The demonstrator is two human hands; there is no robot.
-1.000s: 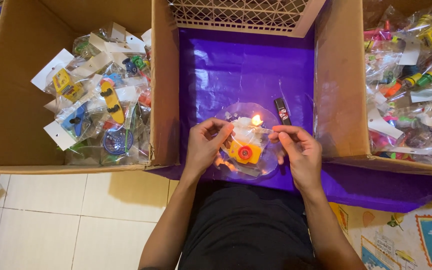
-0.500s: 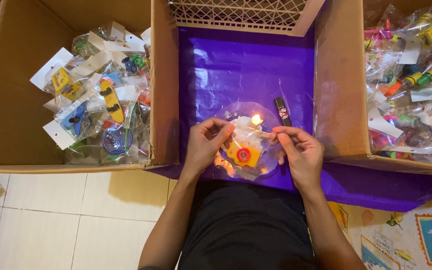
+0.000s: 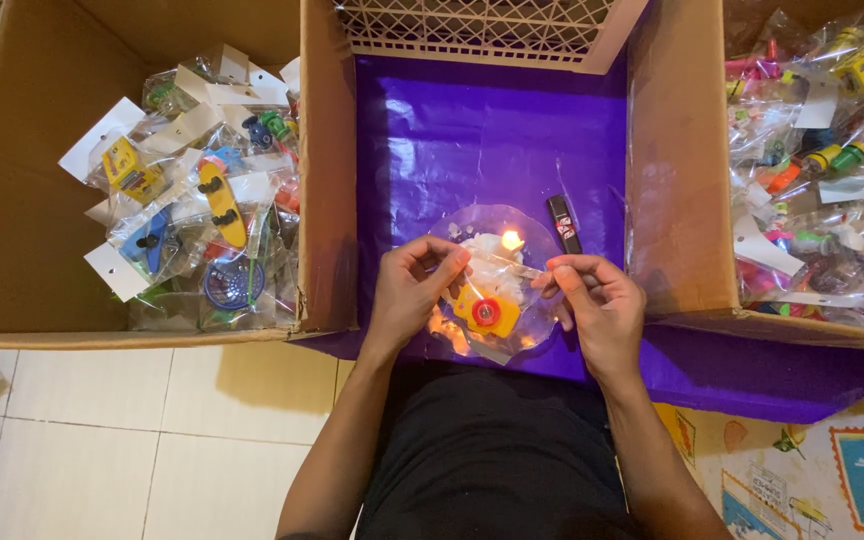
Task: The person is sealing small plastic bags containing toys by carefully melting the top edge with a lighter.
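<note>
My left hand [image 3: 410,288] and my right hand [image 3: 593,300] pinch the two ends of a clear plastic bag [image 3: 497,300] and stretch its top edge between them. Inside the bag is a yellow toy with a red round part [image 3: 485,313]. The bag's upper edge sits close beside a small lit candle flame [image 3: 512,240] that burns on a round clear dish [image 3: 512,218] with white wax. All of this rests over a purple sheet [image 3: 472,140].
A black lighter [image 3: 564,223] lies right of the flame. A cardboard box [image 3: 32,260] on the left holds several bagged toys with white cards. Another box [image 3: 682,200] on the right holds more bagged toys. A white lattice basket [image 3: 472,25] stands behind.
The bag with the yellow toy has shifted slightly lower and my fingers have adjusted their pinch on its top edge. The flame still burns in the same spot.
</note>
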